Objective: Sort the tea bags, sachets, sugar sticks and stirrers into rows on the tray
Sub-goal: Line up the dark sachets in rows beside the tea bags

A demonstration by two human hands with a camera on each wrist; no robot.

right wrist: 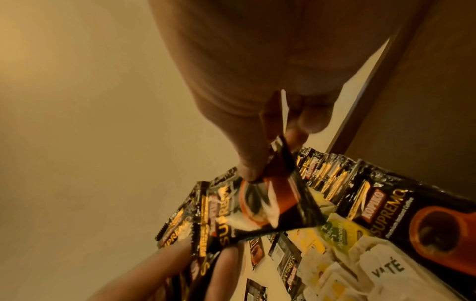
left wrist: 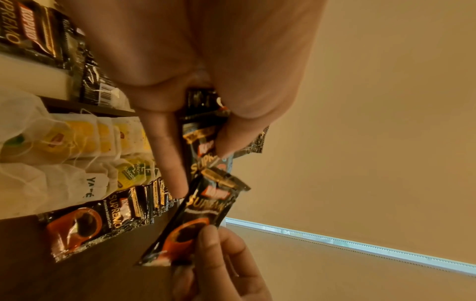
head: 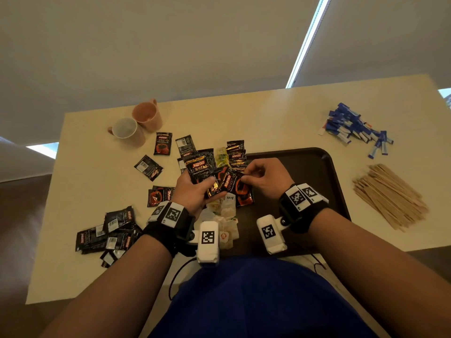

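Note:
My left hand [head: 203, 185] grips a small stack of black Kopiko coffee sachets [left wrist: 203, 130] over the dark tray's [head: 317, 162] left edge. My right hand [head: 245, 178] pinches the corner of one more sachet [head: 233, 184] beside that stack; the pinch shows close up in the right wrist view on the sachet [right wrist: 270, 203]. Under the hands lie white and yellow tea bags [head: 224, 215] and a row of sachets [head: 235, 152] on the tray. Blue sugar sticks [head: 353, 128] and wooden stirrers [head: 390, 193] lie heaped on the table to the right.
Loose sachets [head: 109, 235] are scattered over the table left of the tray. Two mugs [head: 127, 130] stand at the back left. The right half of the tray shows bare dark surface. The table's front edge is at my body.

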